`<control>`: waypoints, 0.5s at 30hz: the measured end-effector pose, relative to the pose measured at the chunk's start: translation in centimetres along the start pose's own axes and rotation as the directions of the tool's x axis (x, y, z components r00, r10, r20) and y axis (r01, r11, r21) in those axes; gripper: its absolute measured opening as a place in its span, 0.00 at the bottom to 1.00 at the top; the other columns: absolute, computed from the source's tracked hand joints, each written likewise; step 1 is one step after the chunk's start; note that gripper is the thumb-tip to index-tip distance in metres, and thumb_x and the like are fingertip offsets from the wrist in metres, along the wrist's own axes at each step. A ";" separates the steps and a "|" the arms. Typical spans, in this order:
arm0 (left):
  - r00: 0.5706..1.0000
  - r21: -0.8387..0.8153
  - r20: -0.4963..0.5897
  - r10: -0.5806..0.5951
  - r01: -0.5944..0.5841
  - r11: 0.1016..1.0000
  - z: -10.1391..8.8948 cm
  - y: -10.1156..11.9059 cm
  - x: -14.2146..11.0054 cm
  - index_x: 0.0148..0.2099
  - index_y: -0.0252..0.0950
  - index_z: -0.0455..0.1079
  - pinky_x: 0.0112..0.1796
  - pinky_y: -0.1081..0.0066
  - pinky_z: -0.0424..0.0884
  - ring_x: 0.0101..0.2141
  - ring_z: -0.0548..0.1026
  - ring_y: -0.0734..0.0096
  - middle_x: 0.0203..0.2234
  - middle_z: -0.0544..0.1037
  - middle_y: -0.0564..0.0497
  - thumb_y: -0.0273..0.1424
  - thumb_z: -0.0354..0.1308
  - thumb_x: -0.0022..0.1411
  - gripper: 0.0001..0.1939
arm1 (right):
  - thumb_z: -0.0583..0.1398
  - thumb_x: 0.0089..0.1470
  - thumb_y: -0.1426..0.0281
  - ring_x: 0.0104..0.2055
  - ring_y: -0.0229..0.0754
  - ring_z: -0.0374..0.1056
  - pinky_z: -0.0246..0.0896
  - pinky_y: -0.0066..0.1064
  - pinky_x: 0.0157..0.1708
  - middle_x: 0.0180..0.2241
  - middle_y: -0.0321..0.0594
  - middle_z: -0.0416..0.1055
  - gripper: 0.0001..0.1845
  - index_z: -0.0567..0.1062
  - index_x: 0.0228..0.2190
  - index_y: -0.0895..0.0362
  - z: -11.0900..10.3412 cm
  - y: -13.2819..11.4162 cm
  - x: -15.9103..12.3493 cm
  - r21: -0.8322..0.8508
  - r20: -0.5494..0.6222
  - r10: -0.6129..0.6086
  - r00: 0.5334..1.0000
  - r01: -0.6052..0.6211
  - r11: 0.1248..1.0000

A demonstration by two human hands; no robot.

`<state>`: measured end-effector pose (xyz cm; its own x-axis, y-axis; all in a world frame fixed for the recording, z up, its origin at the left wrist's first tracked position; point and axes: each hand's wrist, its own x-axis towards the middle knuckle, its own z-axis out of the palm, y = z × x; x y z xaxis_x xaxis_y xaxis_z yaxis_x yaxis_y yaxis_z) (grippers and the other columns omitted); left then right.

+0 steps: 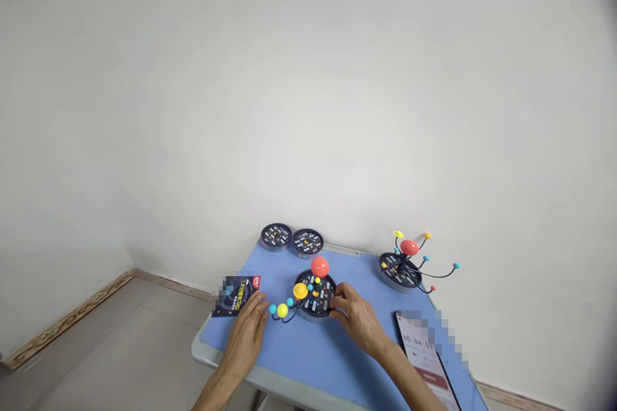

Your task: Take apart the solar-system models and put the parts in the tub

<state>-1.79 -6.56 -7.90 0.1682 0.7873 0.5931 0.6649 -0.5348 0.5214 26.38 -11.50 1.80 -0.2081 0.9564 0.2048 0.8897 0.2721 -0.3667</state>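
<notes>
A solar system model (314, 316) stands in the middle of the blue table, its round black base printed with small labelled planets. A red ball (320, 266) tops it, and yellow, orange and blue balls on black curved arms bunch toward its left side. The fingers and thumb of my right hand (359, 320) grip the right rim of the base. My left hand (247, 332) lies flat with fingers stretched out, holding nothing, between the balls and a dark booklet (226, 305). Its fingertips overlap the booklet's right edge; whether they touch it I cannot tell.
Two round black bases (276, 237) sit at the table's back left. A second model (400, 279) with spread arms stands at the right edge. Near the front right lies a phone (424, 356) showing a timer. A white wall (308, 109) rises behind the table (289, 350).
</notes>
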 end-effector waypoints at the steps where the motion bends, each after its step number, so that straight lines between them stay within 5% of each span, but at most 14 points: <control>1: 1.000 0.002 -0.011 -0.016 0.016 1.000 -0.1 0.1 -0.4 0.48 0.40 0.76 0.55 0.54 0.72 0.56 0.73 0.59 0.52 0.78 0.45 0.37 0.44 0.70 0.19 | 0.55 0.58 0.76 0.43 0.42 0.69 0.61 0.28 0.40 0.43 0.41 0.70 0.11 0.77 0.34 0.54 0.2 -0.2 0.0 0.013 -0.012 -0.002 1.000 0.002 1.000; 9: 0.999 0.048 0.008 -0.039 0.039 0.998 1.1 2.5 -2.6 0.48 0.39 0.76 0.55 0.51 0.72 0.55 0.74 0.55 0.51 0.78 0.44 0.37 0.43 0.70 0.20 | 0.55 0.60 0.75 0.43 0.45 0.70 0.64 0.31 0.39 0.39 0.42 0.73 0.10 0.75 0.31 0.55 3.3 -3.0 0.5 -0.004 -0.119 0.065 0.991 -0.066 0.998; 15: 1.000 0.099 0.028 0.010 -0.013 0.995 3.4 3.5 -1.9 0.54 0.37 0.71 0.56 0.47 0.69 0.58 0.70 0.51 0.54 0.75 0.41 0.38 0.47 0.67 0.19 | 0.56 0.60 0.74 0.43 0.46 0.71 0.66 0.32 0.39 0.41 0.44 0.73 0.08 0.76 0.36 0.55 4.7 -3.4 0.9 -0.086 -0.192 0.027 0.981 -0.044 0.995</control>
<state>2.65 -8.86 -9.30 0.1951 0.7903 0.5809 0.7314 -0.5118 0.4506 21.25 -11.09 -0.98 -0.1022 0.9254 0.3649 0.9298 0.2193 -0.2957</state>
